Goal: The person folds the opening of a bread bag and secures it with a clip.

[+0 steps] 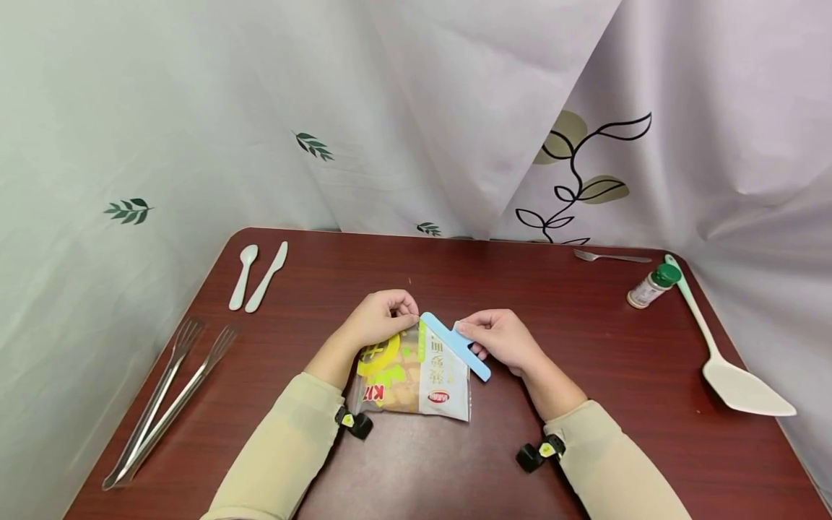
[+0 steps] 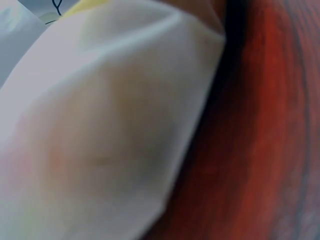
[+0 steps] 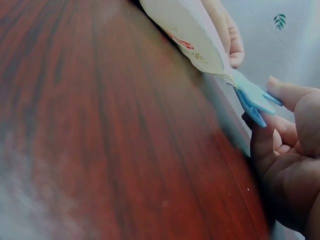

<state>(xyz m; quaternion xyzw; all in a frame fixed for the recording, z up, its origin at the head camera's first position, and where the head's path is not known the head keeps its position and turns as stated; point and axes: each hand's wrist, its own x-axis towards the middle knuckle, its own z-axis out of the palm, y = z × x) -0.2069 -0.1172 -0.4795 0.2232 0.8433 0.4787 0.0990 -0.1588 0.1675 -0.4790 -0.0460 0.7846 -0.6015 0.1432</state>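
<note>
A snack bag (image 1: 416, 375) with a yellow, green and white print is held up near the table's middle. My left hand (image 1: 385, 318) pinches its upper corner between thumb and fingers. A light blue bag clip (image 1: 456, 347) lies slantwise across the bag's top right corner. My right hand (image 1: 503, 336) pinches the clip's handles between thumb and fingers. In the right wrist view, the clip (image 3: 252, 95) sits at the bag's edge, with the right thumb on one handle and fingers on the other. The blurred bag (image 2: 110, 120) fills much of the left wrist view, where the left hand cannot be made out.
On the left of the dark red table (image 1: 520, 448) lie a white spoon (image 1: 243, 278), a white knife (image 1: 266, 278) and metal tongs (image 1: 165, 404). To the right are a fork (image 1: 611, 257), a green-capped shaker bottle (image 1: 650, 287) and a white spatula (image 1: 734, 379). Curtains (image 1: 416, 115) hang behind.
</note>
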